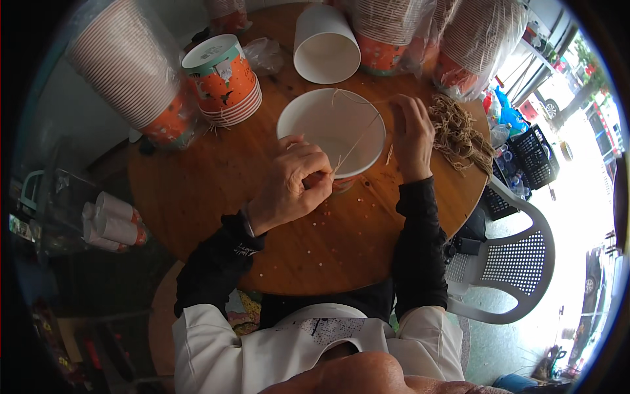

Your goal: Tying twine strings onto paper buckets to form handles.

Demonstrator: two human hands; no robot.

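Note:
A white-lined paper bucket (325, 128) stands mouth up in front of me on the round table. Across its mouth runs a thin length of tan twine (358, 142), stretched between my two hands. My left hand (292, 184) is closed at the near left of the rim, pinching one end of the twine. Beyond the right side of the rim, my right hand (412, 134) is raised, thumb and fingers drawn together on another part of it. Just right of that hand lies a tangled heap of twine (459, 134).
On the wooden table (315, 262) are an upside-down stack of orange buckets (226, 85), a white bucket on its side (326, 56), and tall plastic-wrapped stacks (125, 62) at the far left and far right. A white plastic chair (515, 262) and black crates (533, 156) stand to the right.

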